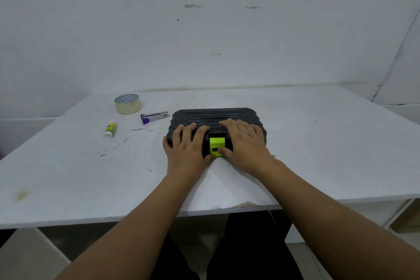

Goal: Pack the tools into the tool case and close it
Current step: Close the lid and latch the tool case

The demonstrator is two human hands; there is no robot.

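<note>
Clearly the closing step is in hand: the black tool case [217, 120] lies lid-down shut near the middle of the desk [318, 143], and both hands rest flat on top of it. The left hand [189, 145] has its fingers [184, 130] spread apart over the lid at about 9 o'clock from the green latch [217, 146]; it grips nothing, only presses. The right hand [244, 141] lies likewise at 3 o'clock from the latch, fingers loosely apart, thumb touching the latch's lower edge. Whether the latch has caught I cannot tell. The next move, I judge, calls for holding the lid down and pushing the latch home with the thumbs. Off at 10 o'clock from the case lie a stapler [154, 117], a tape roll [128, 103] and a glue stick [110, 129], well apart from it.
</note>
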